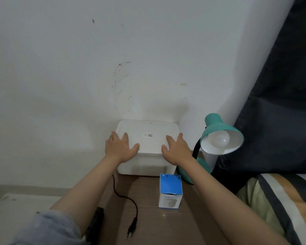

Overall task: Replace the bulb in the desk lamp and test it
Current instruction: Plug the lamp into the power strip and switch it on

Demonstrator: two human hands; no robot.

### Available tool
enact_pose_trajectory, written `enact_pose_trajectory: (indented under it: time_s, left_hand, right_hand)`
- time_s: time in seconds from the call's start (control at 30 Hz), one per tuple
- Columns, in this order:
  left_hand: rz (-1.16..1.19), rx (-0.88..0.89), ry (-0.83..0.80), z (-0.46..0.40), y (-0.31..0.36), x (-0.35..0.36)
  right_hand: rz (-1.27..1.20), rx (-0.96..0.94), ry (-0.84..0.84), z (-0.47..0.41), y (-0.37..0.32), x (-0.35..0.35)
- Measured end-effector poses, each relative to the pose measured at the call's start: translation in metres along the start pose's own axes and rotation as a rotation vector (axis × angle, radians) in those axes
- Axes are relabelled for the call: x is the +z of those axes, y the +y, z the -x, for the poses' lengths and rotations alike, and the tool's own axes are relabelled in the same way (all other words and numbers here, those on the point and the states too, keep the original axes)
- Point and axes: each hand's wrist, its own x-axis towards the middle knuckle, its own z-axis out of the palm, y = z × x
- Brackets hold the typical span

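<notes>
A teal desk lamp (217, 125) stands at the right of the brown table, its shade facing me with a white bulb (219, 139) screwed in, unlit. A blue and white bulb box (170, 190) stands upright on the table in front of the lamp's base. The lamp's black cord runs across the table and ends in a loose plug (132, 228). My left hand (120, 147) and my right hand (177, 150) lie flat, fingers spread, on the lid of a white plastic container (148, 131) against the wall.
The brown table (148, 227) meets a white wall behind. A dark curtain (281, 103) hangs at the right, above a striped bedcover (281, 200). A black object (95, 221) lies near my left forearm. A pale surface (16, 209) sits low at the left.
</notes>
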Motion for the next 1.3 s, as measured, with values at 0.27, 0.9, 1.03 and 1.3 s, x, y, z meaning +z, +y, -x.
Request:
enact_pose_trajectory:
  time_s: [0.27,0.9,1.03,1.3]
  left_hand:
    - [0.075,0.012,0.019,0.026,0.012,-0.016]
    - [0.251,-0.093,0.129,0.274,-0.092,0.071]
    - [0.285,-0.117,0.135,0.285,-0.097,0.080]
    - [0.298,-0.141,0.208,0.288,-0.093,0.082]
  right_hand:
    - [0.163,0.071,-0.047,0.008,-0.015,-0.011]
    - [-0.408,0.038,-0.069,0.180,-0.053,0.146]
    - [-0.368,0.104,-0.106,0.175,-0.062,0.159]
    - [-0.687,0.273,-0.162,0.181,-0.070,0.147]
